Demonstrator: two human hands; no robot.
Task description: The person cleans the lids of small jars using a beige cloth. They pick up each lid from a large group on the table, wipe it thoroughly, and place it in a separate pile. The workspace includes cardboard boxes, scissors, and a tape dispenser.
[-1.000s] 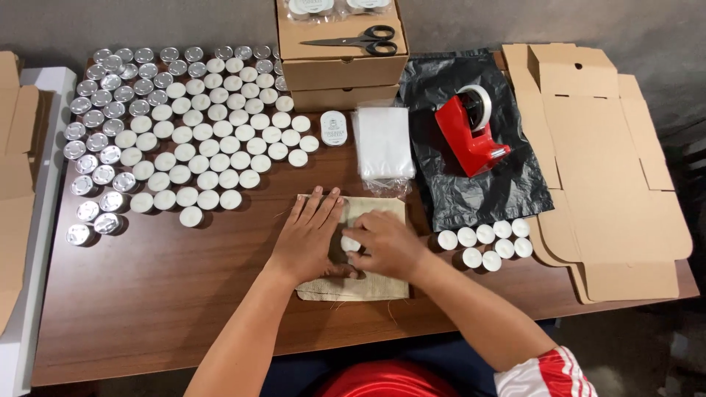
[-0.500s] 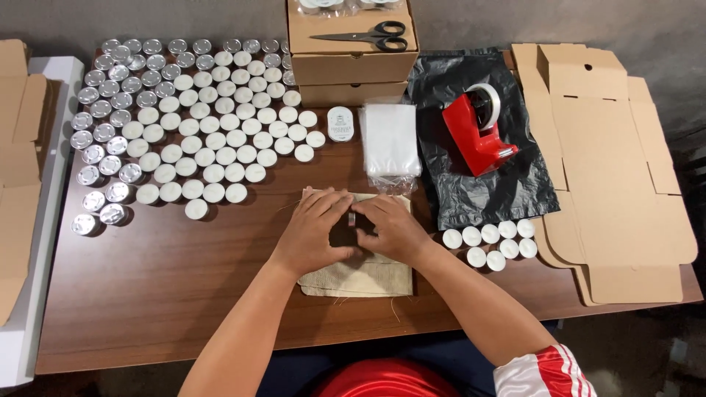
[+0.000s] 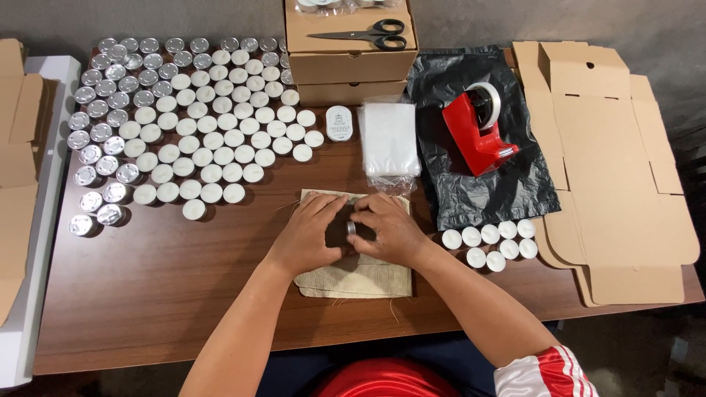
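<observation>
- The small metal tealight cup [image 3: 351,228] sits between the two hands, just above the beige cloth pouch [image 3: 357,273] on the table [image 3: 147,294]. A second ago a white candle was visible there; now only a thin silver edge shows, so the hands have closed in over it.
- The left hand [image 3: 309,235] has moved a little to the right and is curled over the dark middle of the pouch — its grip is nearly closed, the fingers bent around the cup from the left.
- The right hand [image 3: 390,229] presses from the other side, fingertips meeting those of the left; it pinches the cup, though how firmly I cannot tell.
- The pouch lies flat under both wrists, its top edge partly covered.
- Further out nothing has moved: the field of white tealights [image 3: 213,140] to the left, the few tealights [image 3: 491,242] on the right, the clear bags [image 3: 390,140], the red tape dispenser [image 3: 476,132] on black plastic [image 3: 507,184].
- From this I judge that the candle is going into the pouch — the work is in the middle.
</observation>
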